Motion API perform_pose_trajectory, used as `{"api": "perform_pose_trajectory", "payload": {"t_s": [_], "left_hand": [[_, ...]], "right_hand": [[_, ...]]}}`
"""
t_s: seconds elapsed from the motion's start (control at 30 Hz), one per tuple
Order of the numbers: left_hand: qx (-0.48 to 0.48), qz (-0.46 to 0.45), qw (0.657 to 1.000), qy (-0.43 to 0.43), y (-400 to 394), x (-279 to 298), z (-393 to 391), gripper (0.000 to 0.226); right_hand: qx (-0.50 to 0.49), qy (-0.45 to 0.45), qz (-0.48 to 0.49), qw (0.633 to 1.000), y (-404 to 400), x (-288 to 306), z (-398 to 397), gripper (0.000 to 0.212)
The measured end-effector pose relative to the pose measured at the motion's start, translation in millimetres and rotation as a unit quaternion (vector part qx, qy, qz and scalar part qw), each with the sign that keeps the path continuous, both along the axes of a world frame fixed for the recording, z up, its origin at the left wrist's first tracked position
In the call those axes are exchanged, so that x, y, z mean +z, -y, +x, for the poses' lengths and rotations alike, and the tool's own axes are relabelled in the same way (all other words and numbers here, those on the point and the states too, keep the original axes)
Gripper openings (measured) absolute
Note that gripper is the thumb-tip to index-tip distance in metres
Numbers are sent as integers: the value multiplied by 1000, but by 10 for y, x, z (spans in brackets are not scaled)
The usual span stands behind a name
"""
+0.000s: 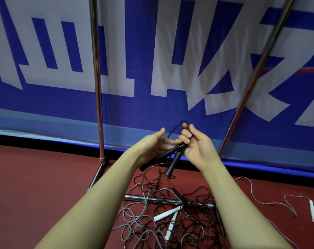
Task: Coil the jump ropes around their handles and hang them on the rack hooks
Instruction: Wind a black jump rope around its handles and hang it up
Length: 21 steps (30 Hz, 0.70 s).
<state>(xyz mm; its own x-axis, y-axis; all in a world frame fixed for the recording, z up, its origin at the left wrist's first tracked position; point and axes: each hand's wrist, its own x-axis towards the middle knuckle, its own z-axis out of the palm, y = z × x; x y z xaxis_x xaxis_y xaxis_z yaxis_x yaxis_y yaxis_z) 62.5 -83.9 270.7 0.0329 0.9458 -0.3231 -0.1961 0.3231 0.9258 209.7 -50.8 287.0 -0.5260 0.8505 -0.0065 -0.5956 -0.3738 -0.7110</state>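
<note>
A black jump rope with two black handles (173,163) hangs in front of me. My right hand (197,148) grips the thin black rope near the handle tops, and a loop rises above its fingers. My left hand (152,146) is palm-up with fingers extended, and one black handle (158,158) lies across them. On the floor below lies a tangle of black and grey ropes (163,218) with two white handles (168,213). Two chrome rack posts (97,78) stand ahead; no hooks are in view.
A blue and white banner (152,60) hangs behind the rack. A chrome base bar (152,199) lies on the red floor under the tangle. Another white handle (312,212) with grey rope lies at the right. The left post bends into a foot (97,175).
</note>
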Motion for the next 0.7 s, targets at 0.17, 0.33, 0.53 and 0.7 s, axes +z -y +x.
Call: {"api": "perform_pose_trajectory", "payload": {"t_s": [0.17,0.33,0.53,0.7], "left_hand": [[-160,-6,986,51,66,27,85,73],[-175,48,983,-10,134,47,148,22],[-109,56,992,-30,113,35,76,10],[-70,31,995,-59,106,1,-45,8]], "right_hand": [[-65,-58,-7,996,-52,23,79,24],[-106,-68,-6,992,-108,-7,110,25],[-134,156,17,978,-127,-38,130,31],[-226,362,144,893,-87,-147,134,23]]}}
